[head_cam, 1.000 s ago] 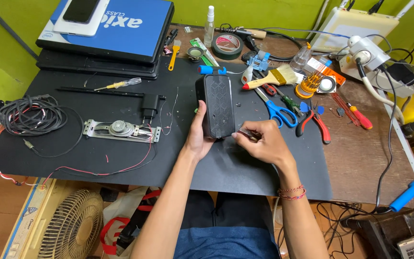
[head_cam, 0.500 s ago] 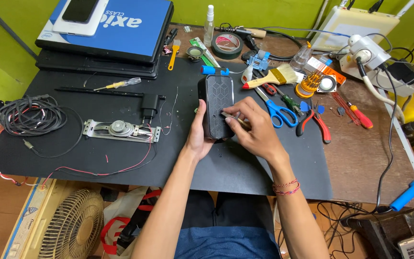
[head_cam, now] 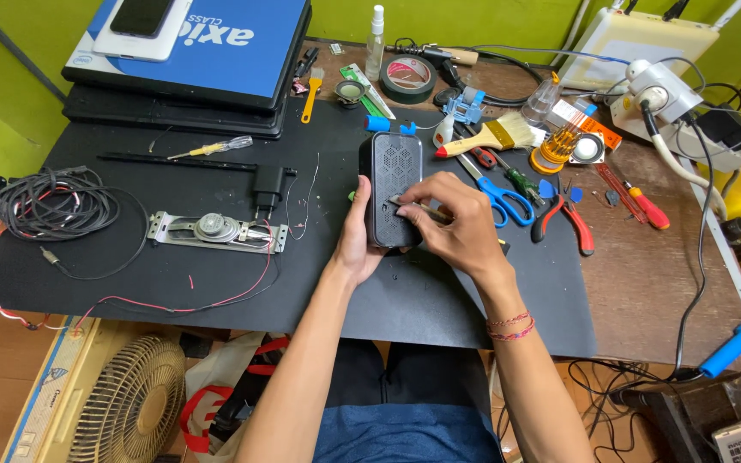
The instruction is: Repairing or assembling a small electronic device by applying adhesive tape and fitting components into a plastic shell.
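Observation:
A small black speaker box [head_cam: 391,176] with a hexagon-pattern grille lies on the black mat [head_cam: 216,283]. My left hand [head_cam: 358,240] grips its left side and near end. My right hand [head_cam: 452,225] pinches a thin metal tool [head_cam: 406,206] whose tip rests against the speaker's right edge, about halfway along.
Blue scissors [head_cam: 501,195], red pliers [head_cam: 563,225], a paintbrush [head_cam: 490,137] and a tape roll [head_cam: 408,77] lie to the right and behind. A speaker driver on a metal bracket [head_cam: 216,230], a black plug adapter [head_cam: 268,184] and coiled cable [head_cam: 53,206] sit left. Stacked laptops [head_cam: 186,60] lie at the back left.
My right hand moved up from the speaker's near right corner onto its right edge, bringing the thin tool against it. My left hand kept its grip.

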